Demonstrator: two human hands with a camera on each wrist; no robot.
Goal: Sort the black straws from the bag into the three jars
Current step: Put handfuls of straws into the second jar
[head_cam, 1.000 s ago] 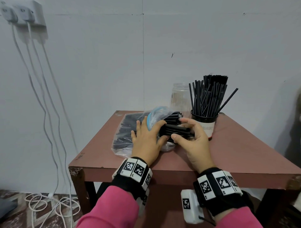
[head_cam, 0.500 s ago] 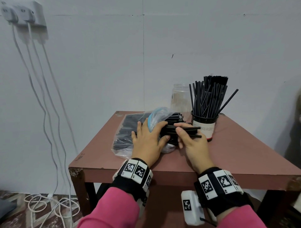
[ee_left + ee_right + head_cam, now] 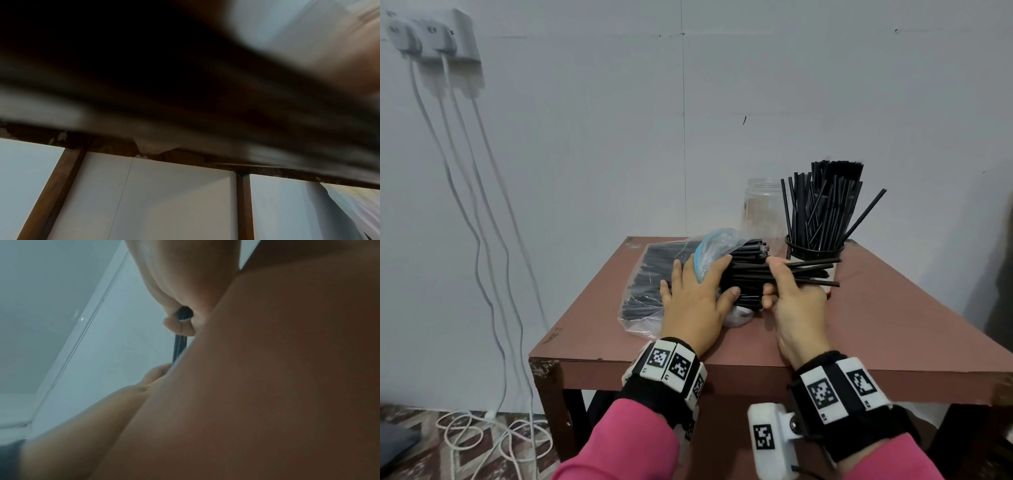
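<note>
A person stands at a small brown table (image 3: 893, 325) by a grey wall. A clear plastic bag (image 3: 650, 274) lies on the table, full of black straws. Its open end points to the right, and straw ends stick out there.

The left hand (image 3: 695, 301) lies on top of the bag with its fingers spread and fairly straight. It presses the bag down near the open end. The thumb rests by the straws that poke out.

The right hand (image 3: 794, 301) is just to the right of the bag. Its fingers are curled round a small bunch of straws (image 3: 804, 272). The bunch lies sideways, and its far ends reach out past the hand, in front of a jar. In the right wrist view, a few dark straws (image 3: 180, 340) show between the thumb and the fingers.

A dark jar (image 3: 813, 253) stands at the back of the table, near the right hand. Many straws stand up in it and lean different ways. A clear jar (image 3: 760, 205) stands behind it to the left. A third jar cannot be seen.

White plugs (image 3: 431, 37) sit high on the wall at the left. White cords (image 3: 476, 219) hang from them down to the floor.

The left wrist view is blurry and dark, and shows only the table's edge and legs.
</note>
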